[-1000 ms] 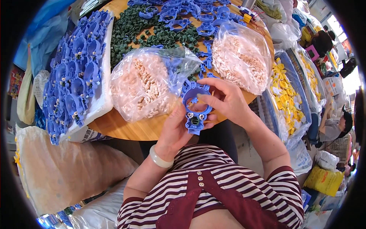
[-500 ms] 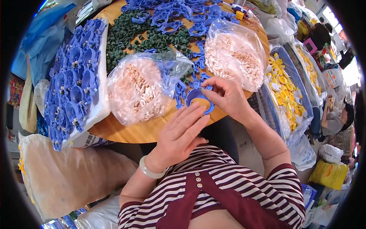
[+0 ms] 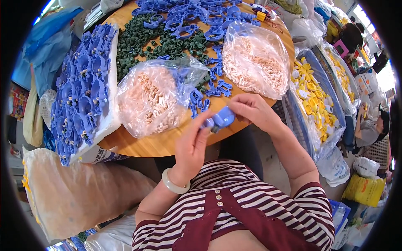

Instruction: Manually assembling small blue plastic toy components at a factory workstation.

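Over the near edge of the round wooden table (image 3: 138,144), both hands hold one blue plastic part (image 3: 225,117) with a rounded, glossy face. My left hand (image 3: 193,142) grips its left end between thumb and fingers, where something small and dark shows. My right hand (image 3: 255,112) pinches its upper right side. Just beyond the hands lie small blue clip-like pieces (image 3: 197,100). An open clear bag (image 3: 153,102) of small pale pieces sits left of them, and a second clear bag (image 3: 257,62) of the same kind stands to the right.
Dark green small parts (image 3: 167,42) and blue ring-shaped parts (image 3: 184,16) cover the far table. At left, a white foam board (image 3: 109,100) carries rows of blue assemblies (image 3: 81,92). Yellow parts (image 3: 312,100) fill a lined crate at right. A large sack (image 3: 83,192) stands at lower left.
The blue part has been turned from its open ring side to its rounded side. My left hand has gone from lying flat over it to gripping its end; my right hand has shifted slightly down.
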Demonstrator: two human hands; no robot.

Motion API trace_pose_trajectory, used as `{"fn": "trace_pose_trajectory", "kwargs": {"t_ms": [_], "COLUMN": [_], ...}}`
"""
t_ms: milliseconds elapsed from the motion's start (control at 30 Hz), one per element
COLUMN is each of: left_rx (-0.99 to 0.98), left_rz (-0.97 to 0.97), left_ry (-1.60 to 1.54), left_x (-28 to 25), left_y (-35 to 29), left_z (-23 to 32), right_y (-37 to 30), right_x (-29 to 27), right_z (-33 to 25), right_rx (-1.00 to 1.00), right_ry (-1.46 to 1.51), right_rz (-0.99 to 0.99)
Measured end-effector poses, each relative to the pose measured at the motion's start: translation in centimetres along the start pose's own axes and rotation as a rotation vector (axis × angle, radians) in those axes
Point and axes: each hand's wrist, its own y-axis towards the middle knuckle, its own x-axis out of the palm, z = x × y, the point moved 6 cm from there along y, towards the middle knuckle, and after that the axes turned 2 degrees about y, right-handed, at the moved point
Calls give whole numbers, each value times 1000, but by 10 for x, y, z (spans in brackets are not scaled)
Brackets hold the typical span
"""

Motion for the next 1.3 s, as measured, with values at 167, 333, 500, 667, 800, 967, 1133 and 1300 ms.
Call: {"fn": "trace_pose_trajectory", "kwargs": {"t_ms": [167,333,500,667,800,967,1133,1300], "left_rx": [-538,-683,-651,-632,-626,-660,-656,-644], "left_rz": [125,80,79,102,82,50,60,119], "left_ry": [-897,-1128,-1043,-1063,-1051,-1035,-970,-944], "left_x": [12,25,23,23,21,20,19,12], "left_y": [-3,-7,-4,-5,-4,-3,-2,-5], "left_z": [-38,-47,-47,-50,-49,-43,-51,-58], "right_y": [-10,-11,-9,-7,-6,-4,-1,9], "right_x": [2,-2,-3,1,1,0,2,-3], "right_z": [-3,-3,0,-4,-1,7,6,7], "right_rx": [-204,-56,-90,-103,-106,-57,-75,-108], "right_ry": [-37,-59,-123,-81,-87,-50,-65,38], "right_rz": [-3,21,42,22,37,23,-19,-14]}}
